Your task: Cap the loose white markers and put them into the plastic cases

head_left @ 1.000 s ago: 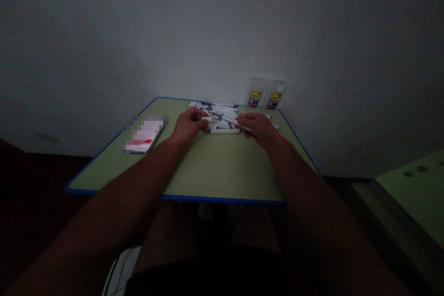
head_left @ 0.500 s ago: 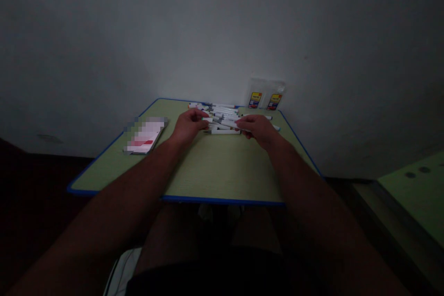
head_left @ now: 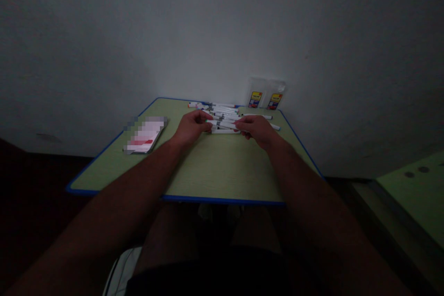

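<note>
A white marker [head_left: 227, 125] with a grey band lies nearly level between my two hands, above the near side of a pile of markers [head_left: 225, 110]. My left hand [head_left: 192, 126] pinches its left end, which shows a bit of green. At the other end, the fingers of my right hand [head_left: 255, 128] are closed on the barrel. Cap and barrel look joined. Just below the held marker, another white marker [head_left: 225, 132] rests on the table, partly hidden by my left fingertips.
The pale green table [head_left: 215, 166] has a blue edge and stands against a grey wall. On its left lies a phone [head_left: 149, 136], partly pixelated. Two clear packages [head_left: 265, 95] with yellow labels lean at the back right. Single markers [head_left: 258, 116] lie near my right hand.
The cap in my left hand and the marker in my right have come together, closing the small gap over the grey tip. My left hand has shifted slightly right.
</note>
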A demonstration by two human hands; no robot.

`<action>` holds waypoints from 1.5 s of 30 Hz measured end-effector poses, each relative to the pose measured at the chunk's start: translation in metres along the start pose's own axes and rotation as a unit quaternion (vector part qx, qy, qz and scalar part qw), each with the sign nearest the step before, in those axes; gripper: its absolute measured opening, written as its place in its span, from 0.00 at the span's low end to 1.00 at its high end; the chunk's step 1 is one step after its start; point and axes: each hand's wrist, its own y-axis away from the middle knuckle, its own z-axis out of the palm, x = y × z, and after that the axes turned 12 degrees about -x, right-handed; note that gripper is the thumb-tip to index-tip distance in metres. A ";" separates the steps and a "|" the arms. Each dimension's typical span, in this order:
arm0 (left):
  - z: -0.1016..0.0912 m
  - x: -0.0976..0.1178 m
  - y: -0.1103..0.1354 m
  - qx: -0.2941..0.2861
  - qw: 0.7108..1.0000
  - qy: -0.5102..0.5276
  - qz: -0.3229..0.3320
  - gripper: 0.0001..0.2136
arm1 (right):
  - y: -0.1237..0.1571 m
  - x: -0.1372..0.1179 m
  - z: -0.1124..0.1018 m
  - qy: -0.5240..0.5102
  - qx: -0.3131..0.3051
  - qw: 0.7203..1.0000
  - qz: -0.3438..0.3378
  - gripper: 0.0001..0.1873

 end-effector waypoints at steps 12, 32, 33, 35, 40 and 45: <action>0.001 0.001 0.000 -0.015 1.000 -0.016 0.001 0.11 | 0.002 -0.005 0.002 0.011 -0.001 1.000 0.018 0.03; 0.004 0.006 0.002 -0.011 1.000 0.015 -0.024 0.08 | -0.001 0.002 0.002 -0.035 0.028 0.999 0.003 0.10; 0.004 0.005 0.001 -0.008 0.999 0.017 -0.027 0.07 | -0.002 0.003 0.002 -0.056 0.035 0.998 -0.002 0.11; 0.004 0.005 0.001 0.000 0.999 0.023 -0.034 0.06 | -0.005 0.005 0.001 -0.103 0.045 0.993 -0.021 0.13; 0.005 0.007 0.002 0.010 0.998 0.045 -0.047 0.04 | -0.006 0.002 0.002 -0.184 0.072 0.980 -0.035 0.09; 0.004 0.007 0.003 0.016 0.997 0.060 -0.047 0.04 | -0.005 -0.001 0.004 -0.172 0.075 0.982 -0.020 0.06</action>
